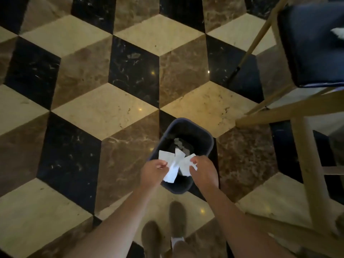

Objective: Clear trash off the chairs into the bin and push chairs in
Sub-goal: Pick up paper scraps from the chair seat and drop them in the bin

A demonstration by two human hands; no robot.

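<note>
A small dark bin [202, 135] stands on the patterned floor right in front of me, with crumpled paper [179, 142] at its bottom. Over its near rim, my left hand [152, 173] and my right hand [203, 171] both pinch white paper scraps [175, 162], which fan out between them above the bin's opening. At the upper right stands a wooden chair with a dark blue seat [312, 53]. A white crumpled piece [337, 32] lies on that seat at the frame's edge.
Wooden chair legs and rails [305, 164] fill the right side, close to the bin. The marble floor [93, 90] of black, brown and cream tiles stretches left and ahead. My two feet [163, 231] are just behind the bin.
</note>
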